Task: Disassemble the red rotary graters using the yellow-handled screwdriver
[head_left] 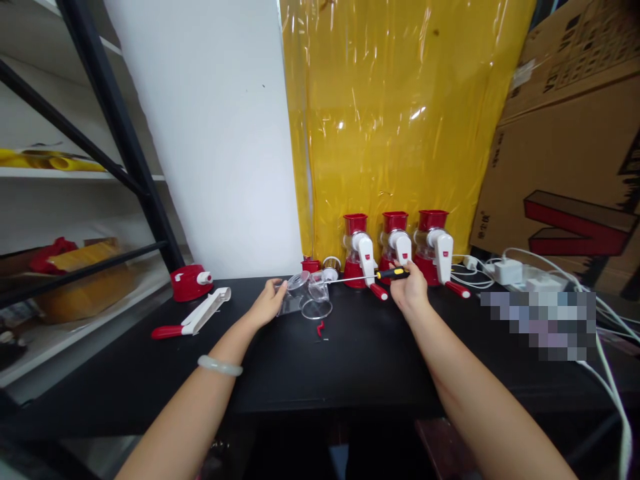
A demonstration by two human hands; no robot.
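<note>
My left hand (270, 301) grips the left side of a clear plastic housing (316, 307) just above the black table. In my right hand (410, 288) is a screwdriver (393, 273) with a black and yellow handle, its shaft pointing left and its tip at the housing. A small red part (321, 328) lies on the table in front of the housing, with tiny pieces beside it. Behind the housing are a metal drum (331, 267) and a red part (311, 265). At the left lie a white crank with a red handle (193, 319) and a red base (191, 283).
Three red and white graters (356, 250) stand along the back of the black table (350, 380). White cables and adapters (507, 272) lie at the right, before a large cardboard box (565, 153). A black-framed shelf (107, 100) stands at the left.
</note>
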